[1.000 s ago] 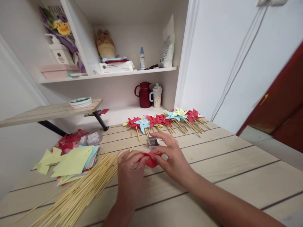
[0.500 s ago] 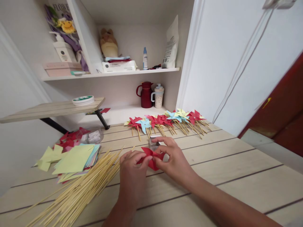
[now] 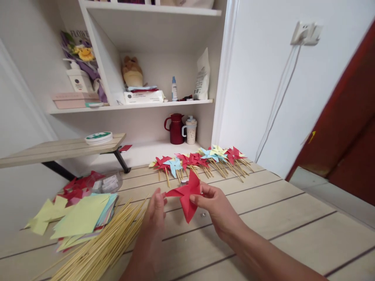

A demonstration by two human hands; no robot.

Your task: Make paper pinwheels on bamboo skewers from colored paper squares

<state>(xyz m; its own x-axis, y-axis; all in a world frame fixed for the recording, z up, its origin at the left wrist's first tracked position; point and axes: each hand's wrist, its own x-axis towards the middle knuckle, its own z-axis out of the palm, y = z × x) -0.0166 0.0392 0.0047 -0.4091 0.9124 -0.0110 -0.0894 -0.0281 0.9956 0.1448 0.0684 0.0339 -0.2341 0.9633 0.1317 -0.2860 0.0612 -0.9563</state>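
A red paper pinwheel (image 3: 185, 192) without a stick is pinched between the thumb and fingers of my right hand (image 3: 216, 207), its blades spread out above the table. My left hand (image 3: 154, 212), slightly blurred, is beside its left blade with the fingers apart and nothing visibly held; whether it touches the blade I cannot tell. A tiny shiny piece (image 3: 203, 214) lies on the table below my right hand. Behind the pinwheel, a small container (image 3: 184, 182) is mostly hidden. To the left of my left hand lies a pile of thin wooden sticks (image 3: 108, 242).
Several finished pinwheels on sticks (image 3: 205, 158) lie in a row at the back. On the left are stacked coloured paper squares (image 3: 80, 216), red paper pieces (image 3: 79, 187) and a clear tray (image 3: 109, 183). A raised wooden stand (image 3: 61, 148), a dark red jug (image 3: 176, 130) and a cup (image 3: 191, 130) stand behind.
My left hand has let go of the red pinwheel and moved left. My right hand now holds it alone, raised and turned to face me. The view has tilted up.
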